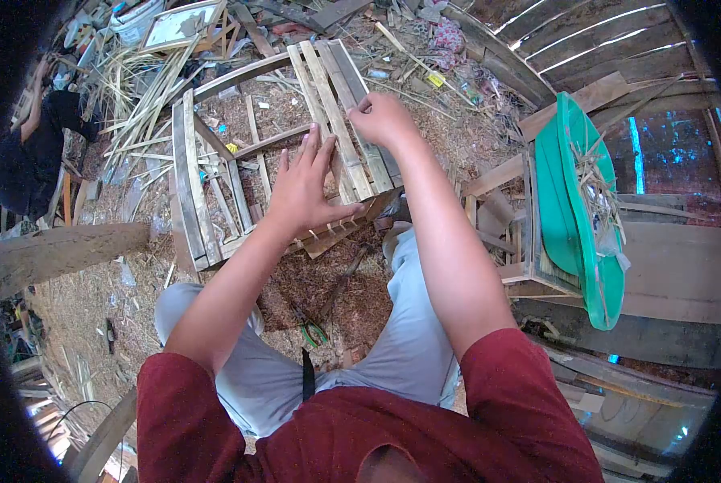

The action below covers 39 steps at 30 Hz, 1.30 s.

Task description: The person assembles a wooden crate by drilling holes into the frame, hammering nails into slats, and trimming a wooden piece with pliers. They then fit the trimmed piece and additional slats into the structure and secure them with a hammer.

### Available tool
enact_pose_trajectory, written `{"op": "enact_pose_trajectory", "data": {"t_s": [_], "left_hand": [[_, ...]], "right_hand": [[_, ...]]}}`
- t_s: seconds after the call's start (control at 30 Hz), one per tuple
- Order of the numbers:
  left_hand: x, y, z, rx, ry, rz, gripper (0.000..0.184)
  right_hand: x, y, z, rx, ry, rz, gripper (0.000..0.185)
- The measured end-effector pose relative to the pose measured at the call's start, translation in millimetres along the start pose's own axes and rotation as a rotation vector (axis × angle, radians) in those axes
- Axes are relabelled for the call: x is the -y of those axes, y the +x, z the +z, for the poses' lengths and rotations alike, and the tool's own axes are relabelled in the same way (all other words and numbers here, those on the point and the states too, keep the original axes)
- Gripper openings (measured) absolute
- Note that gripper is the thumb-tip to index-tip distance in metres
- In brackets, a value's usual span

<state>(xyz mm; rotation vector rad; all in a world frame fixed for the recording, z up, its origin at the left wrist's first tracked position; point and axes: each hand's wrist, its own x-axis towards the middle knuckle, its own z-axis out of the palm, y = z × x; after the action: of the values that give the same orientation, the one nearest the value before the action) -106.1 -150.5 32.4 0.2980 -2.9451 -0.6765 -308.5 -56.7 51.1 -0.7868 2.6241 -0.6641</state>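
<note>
A wooden slatted frame [185, 185] lies in front of my knees, with light slats [320, 97] along its right side. My left hand [308, 181] is spread over the inner slats, fingers apart and pointing away from me, its thumb stretched to the right. My right hand [383, 119] is closed at the outer right slat [348, 72], thumb and fingers pinched together. Whatever lies between those fingertips is too small or hidden to make out. Pliers with green handles [314, 332] rest on the ground between my legs.
A green plastic basin [557, 193] holding wood scraps stands at right on a wooden stand [529, 270]. Thin wood strips [147, 105] are piled at upper left. Another person in dark clothes [34, 161] is at far left. A thick beam [70, 253] lies nearby.
</note>
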Motion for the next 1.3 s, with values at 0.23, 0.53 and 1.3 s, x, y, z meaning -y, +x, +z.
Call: {"op": "enact_pose_trajectory", "data": {"t_s": [0.23,0.53,1.3], "left_hand": [[-2,0,-5,0.019,0.018,0.004,0.13],[12,19,8,-0.211,-0.183,-0.055,0.05],[29,-27,-34,-0.286,-1.244,-0.633,0.061]], "right_hand": [[-1,0,1,0.011,0.045,0.003,0.038],[-2,0,3,0.007,0.055,0.019,0.037],[44,-16,28,-0.126,0.114,-0.257,0.03]]}}
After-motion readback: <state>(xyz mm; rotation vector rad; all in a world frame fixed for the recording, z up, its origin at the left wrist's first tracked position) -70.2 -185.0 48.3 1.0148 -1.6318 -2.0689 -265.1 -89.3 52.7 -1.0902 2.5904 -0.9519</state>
